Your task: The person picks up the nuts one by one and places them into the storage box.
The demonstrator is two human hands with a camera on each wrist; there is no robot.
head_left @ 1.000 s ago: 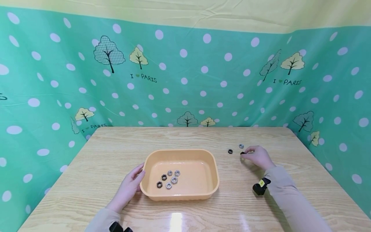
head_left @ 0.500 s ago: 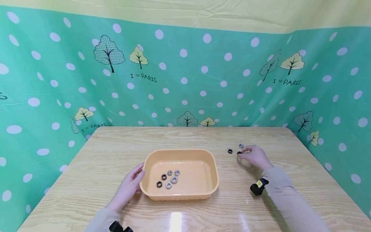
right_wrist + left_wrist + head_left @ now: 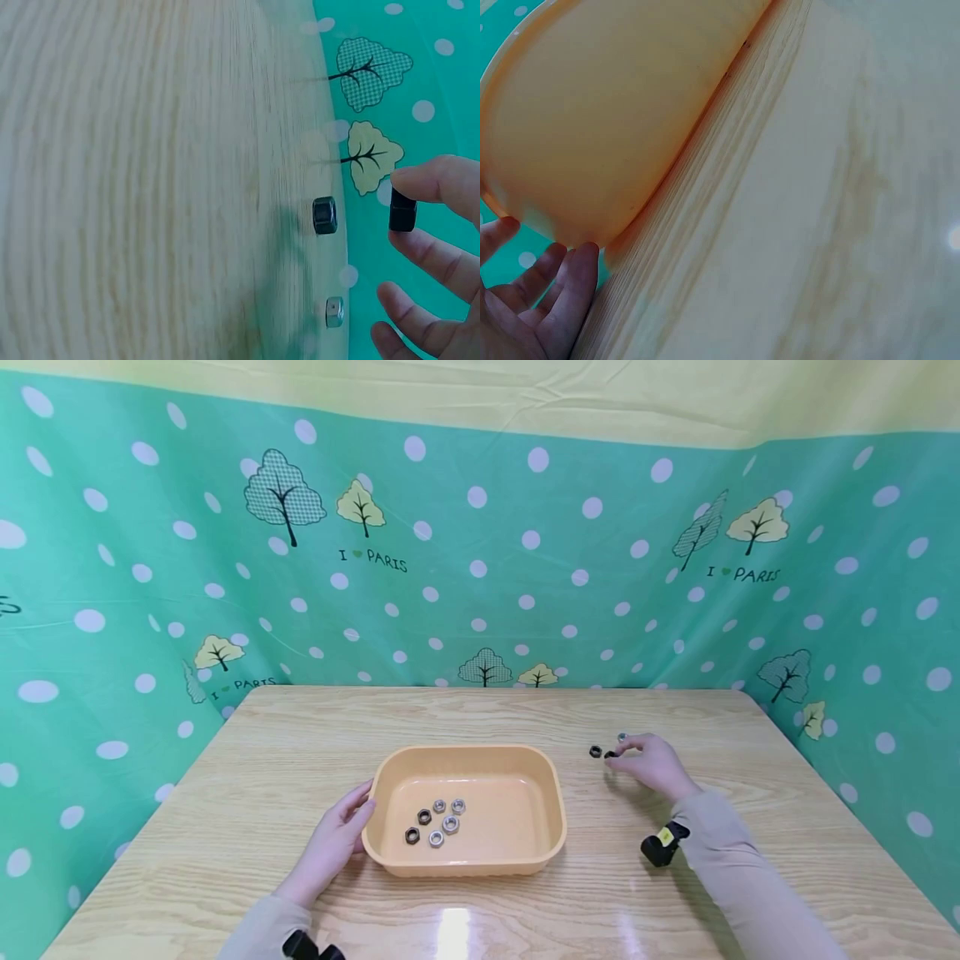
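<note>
In the head view my right hand (image 3: 654,767) pinches a black hex nut (image 3: 403,210) between thumb and index finger, and the right wrist view shows it held up off the table. Close by on the wood lie another black nut (image 3: 596,752) and a silver nut (image 3: 622,737), the silver one partly hidden by the fingers. My left hand (image 3: 336,837) rests against the left end of a light orange plastic tub (image 3: 468,870), fingertips touching its outer wall. Inside the tub, toward its left, sit several silver nuts (image 3: 451,825) and two black nuts (image 3: 424,817).
The tub stands on a wood-grain table (image 3: 315,727). A green polka-dot curtain (image 3: 480,568) with tree prints closes off the back and both sides. Black wrist cameras (image 3: 660,847) sit on the sleeves.
My right hand has moved a little to the left with the pinched black nut, closer to the other black nut and partly over the silver one. The left hand and tub stay put.
</note>
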